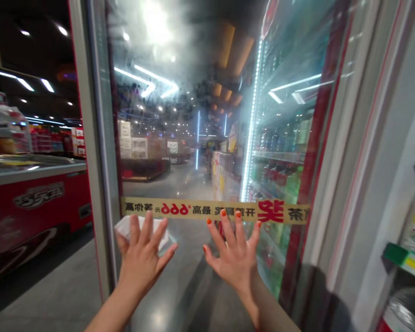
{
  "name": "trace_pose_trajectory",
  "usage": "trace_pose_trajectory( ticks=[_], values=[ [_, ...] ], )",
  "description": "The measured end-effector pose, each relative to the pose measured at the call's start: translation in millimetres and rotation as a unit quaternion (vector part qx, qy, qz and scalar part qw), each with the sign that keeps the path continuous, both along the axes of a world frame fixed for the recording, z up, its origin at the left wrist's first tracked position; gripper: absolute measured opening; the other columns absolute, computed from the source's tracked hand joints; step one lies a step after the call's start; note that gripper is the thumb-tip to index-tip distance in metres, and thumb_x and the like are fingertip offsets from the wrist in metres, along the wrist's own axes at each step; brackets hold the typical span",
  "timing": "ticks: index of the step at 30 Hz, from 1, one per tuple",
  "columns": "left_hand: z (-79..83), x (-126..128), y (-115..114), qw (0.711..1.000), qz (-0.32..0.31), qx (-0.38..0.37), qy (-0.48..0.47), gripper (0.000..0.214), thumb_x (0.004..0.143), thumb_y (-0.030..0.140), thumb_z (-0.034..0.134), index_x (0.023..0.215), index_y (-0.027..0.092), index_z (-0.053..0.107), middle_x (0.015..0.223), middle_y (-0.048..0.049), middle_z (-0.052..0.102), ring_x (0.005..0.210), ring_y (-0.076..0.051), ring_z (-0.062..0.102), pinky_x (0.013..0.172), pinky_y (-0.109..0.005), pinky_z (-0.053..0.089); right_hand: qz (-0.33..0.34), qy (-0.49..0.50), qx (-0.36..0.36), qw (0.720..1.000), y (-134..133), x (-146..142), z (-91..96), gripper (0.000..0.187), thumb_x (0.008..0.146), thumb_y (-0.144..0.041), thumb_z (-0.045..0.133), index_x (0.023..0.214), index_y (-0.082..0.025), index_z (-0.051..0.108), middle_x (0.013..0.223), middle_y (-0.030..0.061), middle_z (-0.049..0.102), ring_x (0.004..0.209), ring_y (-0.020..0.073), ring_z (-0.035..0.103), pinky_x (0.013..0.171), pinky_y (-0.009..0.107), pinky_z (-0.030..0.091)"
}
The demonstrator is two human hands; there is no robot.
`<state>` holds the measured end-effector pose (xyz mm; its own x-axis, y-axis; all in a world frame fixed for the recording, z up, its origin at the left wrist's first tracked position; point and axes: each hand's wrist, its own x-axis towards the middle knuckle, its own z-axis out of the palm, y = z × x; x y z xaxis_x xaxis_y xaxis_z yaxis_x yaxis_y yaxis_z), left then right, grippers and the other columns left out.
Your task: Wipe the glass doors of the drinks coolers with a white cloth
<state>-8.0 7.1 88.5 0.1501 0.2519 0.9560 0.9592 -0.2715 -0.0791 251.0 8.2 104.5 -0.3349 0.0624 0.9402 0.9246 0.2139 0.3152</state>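
A glass cooler door [183, 180] in a grey frame stands before me, with cloudy smears on its upper part. Low on the glass runs a yellow strip [204, 210] with red and black lettering, seen mirrored. My left hand [141, 251] is spread flat over a folded white cloth [124, 227], pinning it to the glass just under the strip's left part. To the right, my right hand [235, 253] has its fingers fanned out, palm towards the glass, fingertips at the strip's lower edge. It holds nothing; its palm contact is hidden.
On the left stands a red chest freezer [38, 203]. Bottles on shelves [280, 184] show at the right of the pane beside a bright light strip [251, 124]. Far right are a grey cabinet edge [363, 138] and a shelf with a green-yellow label [406, 260].
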Motion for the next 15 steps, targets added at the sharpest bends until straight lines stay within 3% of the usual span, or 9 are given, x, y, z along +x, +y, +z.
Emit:
trace_pose_trajectory(
  ticks=[3, 5, 8, 10, 12, 15],
  values=[
    [17.1, 1, -1, 0.995, 0.035, -0.027, -0.093, 0.091, 0.106, 0.053, 0.061, 0.178, 0.040, 0.006, 0.188, -0.0111, -0.004, 0.173, -0.048, -0.008, 0.130, -0.085, 0.001, -0.002, -0.005, 0.010, 1.000, 0, 6, -1.4, 0.081, 0.099, -0.057, 0.069, 0.171, -0.031, 0.044, 0.184, 0.0097, 0.031, 0.174, 0.0395, 0.013, 0.136, 0.079, 0.005],
    [19.1, 20, -1, 0.995, 0.028, -0.035, -0.084, 0.092, 0.106, 0.053, 0.062, 0.178, 0.039, 0.007, 0.188, -0.0096, -0.005, 0.173, -0.048, -0.011, 0.131, -0.084, 0.007, -0.011, -0.012, 0.009, 1.000, -1, 9, -0.8, 0.081, 0.097, -0.058, 0.071, 0.170, -0.032, 0.046, 0.180, 0.0106, 0.041, 0.173, 0.0401, 0.017, 0.135, 0.080, 0.006],
    [-10.5, 41, -4, 0.999, -0.026, -0.032, 0.035, 0.092, 0.101, 0.063, 0.067, 0.176, 0.047, 0.017, 0.189, 0.0024, 0.009, 0.175, -0.038, -0.006, 0.140, -0.067, -0.003, -0.017, -0.018, -0.001, 1.000, 0, 9, 0.0, 0.080, 0.096, -0.059, 0.072, 0.168, -0.034, 0.049, 0.176, 0.0116, 0.048, 0.172, 0.0420, 0.023, 0.134, 0.080, 0.006],
    [-36.6, 35, -8, 0.996, -0.042, -0.026, 0.068, 0.091, 0.099, 0.065, 0.068, 0.175, 0.050, 0.020, 0.188, 0.0074, 0.010, 0.176, -0.032, -0.006, 0.141, -0.057, -0.013, -0.016, -0.021, -0.006, 1.000, 0, 8, 0.6, 0.079, 0.096, -0.058, 0.072, 0.168, -0.034, 0.049, 0.175, 0.0121, 0.049, 0.170, 0.0428, 0.025, 0.134, 0.080, 0.005],
    [-48.1, 17, -8, 0.999, -0.014, -0.027, 0.015, 0.092, 0.102, 0.059, 0.066, 0.177, 0.044, 0.015, 0.189, 0.0019, -0.002, 0.174, -0.033, -0.016, 0.136, -0.063, -0.020, -0.013, -0.020, -0.008, 1.000, -1, 6, 1.1, 0.079, 0.096, -0.057, 0.071, 0.168, -0.034, 0.049, 0.174, 0.0123, 0.051, 0.169, 0.0436, 0.028, 0.134, 0.081, 0.006],
    [-26.7, 2, 0, 0.993, 0.030, -0.026, -0.107, 0.086, 0.109, 0.044, 0.055, 0.179, 0.037, 0.005, 0.186, -0.0065, -0.019, 0.170, -0.039, -0.028, 0.127, -0.082, -0.021, -0.001, -0.011, -0.005, 1.000, -2, 6, 1.7, 0.077, 0.096, -0.055, 0.071, 0.167, -0.033, 0.051, 0.173, 0.0128, 0.052, 0.167, 0.0437, 0.031, 0.133, 0.081, 0.008]
  ],
)
